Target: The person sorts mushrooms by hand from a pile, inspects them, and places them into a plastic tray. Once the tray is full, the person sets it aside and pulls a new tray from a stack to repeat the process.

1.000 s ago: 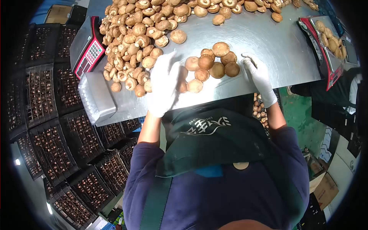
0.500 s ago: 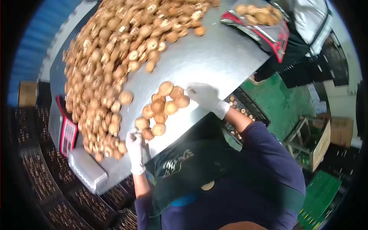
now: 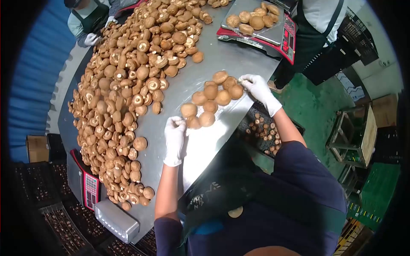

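Observation:
A cluster of brown shiitake mushrooms (image 3: 210, 91), caps mostly up, lies between my white-gloved hands, seemingly on a thin, pale, see-through sheet or tray whose edges are hard to make out. My left hand (image 3: 174, 138) is at the near-left end of the cluster, fingers curled into a pinch beside the lowest caps. At the far-right end, my right hand (image 3: 259, 91) pinches with thumb and forefinger close to the outermost cap. What either pinch holds is too small to tell. A large heap of loose shiitake (image 3: 124, 94) covers the left of the metal table (image 3: 171, 98).
A red scale (image 3: 277, 45) bearing mushrooms stands at the back right, near a person in an apron (image 3: 318, 25). Another gloved person (image 3: 87, 19) is at the far left. A second scale (image 3: 91, 190) and a metal box (image 3: 116, 219) sit front left. A black crate (image 3: 260, 130) holds small mushrooms.
My hands and the mushroom cluster have moved together away from my body, nearer the back-right scale. The view has shifted, bringing the person at the far left into sight.

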A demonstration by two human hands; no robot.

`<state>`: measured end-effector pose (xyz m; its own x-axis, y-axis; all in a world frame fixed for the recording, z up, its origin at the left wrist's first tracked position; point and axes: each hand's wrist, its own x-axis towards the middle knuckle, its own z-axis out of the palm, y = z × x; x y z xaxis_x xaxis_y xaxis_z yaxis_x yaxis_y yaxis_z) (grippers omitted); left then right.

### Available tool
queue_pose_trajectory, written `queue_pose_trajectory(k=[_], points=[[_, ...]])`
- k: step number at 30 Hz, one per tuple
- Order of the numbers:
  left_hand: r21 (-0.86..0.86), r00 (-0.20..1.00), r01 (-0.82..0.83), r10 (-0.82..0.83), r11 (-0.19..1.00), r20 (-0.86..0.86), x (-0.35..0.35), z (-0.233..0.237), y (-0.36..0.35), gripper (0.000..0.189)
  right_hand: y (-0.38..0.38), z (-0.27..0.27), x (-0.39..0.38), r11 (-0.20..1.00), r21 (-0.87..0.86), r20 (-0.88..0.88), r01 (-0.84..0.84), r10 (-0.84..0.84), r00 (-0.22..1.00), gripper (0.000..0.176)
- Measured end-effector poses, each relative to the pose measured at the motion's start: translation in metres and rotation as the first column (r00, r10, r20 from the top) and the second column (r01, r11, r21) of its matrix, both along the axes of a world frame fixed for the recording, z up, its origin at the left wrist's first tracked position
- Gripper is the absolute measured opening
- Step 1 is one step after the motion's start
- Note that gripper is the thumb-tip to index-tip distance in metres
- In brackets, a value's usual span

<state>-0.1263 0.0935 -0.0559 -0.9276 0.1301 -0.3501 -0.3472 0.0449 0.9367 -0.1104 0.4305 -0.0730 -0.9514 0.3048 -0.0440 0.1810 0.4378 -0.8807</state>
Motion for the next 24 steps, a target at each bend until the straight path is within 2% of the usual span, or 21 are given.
queue_pose_trajectory(k=[2, 4, 7, 10, 13, 15, 18, 19, 23, 24], points=[[-0.038, 0.998, 0.058, -0.058, 0.998, -0.002, -0.015, 0.001, 0.024, 0.013, 0.02, 0.001, 0.002, 0.996, -0.071, 0.026, 0.057, -0.055, 0.998, 0.025], [-0.024, 0.993, 0.111, -0.112, 0.994, -0.034, -0.025, -0.001, 0.04, 0.011, 0.037, -0.003, 0.003, 0.993, -0.066, 0.047, 0.093, -0.09, 0.995, 0.024], [-0.011, 0.99, 0.141, -0.142, 0.99, -0.012, -0.036, 0.001, 0.053, 0.008, 0.053, -0.016, 0.004, 0.981, -0.136, 0.018, 0.138, -0.137, 0.99, 0.024], [-0.025, 0.984, 0.174, -0.173, 0.984, 0.037, -0.036, 0.003, 0.058, 0.012, 0.061, -0.029, 0.0, 0.976, -0.146, -0.021, 0.161, -0.166, 0.986, 0.024], [0.037, 0.976, 0.207, -0.209, 0.978, 0.058, -0.033, 0.005, 0.053, 0.027, 0.065, -0.04, -0.005, 0.943, -0.268, -0.035, 0.195, -0.212, 0.977, 0.02], [0.073, 0.979, 0.186, -0.191, 0.98, 0.077, -0.028, 0.014, 0.052, 0.028, 0.062, -0.042, -0.006, 0.92, -0.336, -0.066, 0.2, -0.235, 0.97, 0.019], [0.143, 0.981, 0.159, -0.173, 0.977, 0.089, -0.023, 0.013, 0.049, 0.031, 0.053, -0.033, -0.004, 0.94, -0.253, -0.07, 0.228, -0.253, 0.965, 0.019], [0.175, 0.981, 0.165, -0.18, 0.971, 0.076, -0.023, 0.013, 0.049, 0.032, 0.054, -0.037, -0.005, 0.965, -0.168, -0.115, 0.203, -0.223, 0.968, 0.02], [0.158, 0.978, 0.157, -0.176, 0.975, 0.115, -0.024, 0.018, 0.047, 0.032, 0.049, -0.034, 0.0, 0.97, -0.105, -0.121, 0.219, -0.231, 0.965, 0.02], [0.097, 0.977, 0.167, -0.177, 0.981, 0.114, -0.025, 0.02, 0.045, 0.032, 0.047, -0.028, 0.002, 0.972, -0.108, -0.067, 0.208, -0.216, 0.974, 0.02]])
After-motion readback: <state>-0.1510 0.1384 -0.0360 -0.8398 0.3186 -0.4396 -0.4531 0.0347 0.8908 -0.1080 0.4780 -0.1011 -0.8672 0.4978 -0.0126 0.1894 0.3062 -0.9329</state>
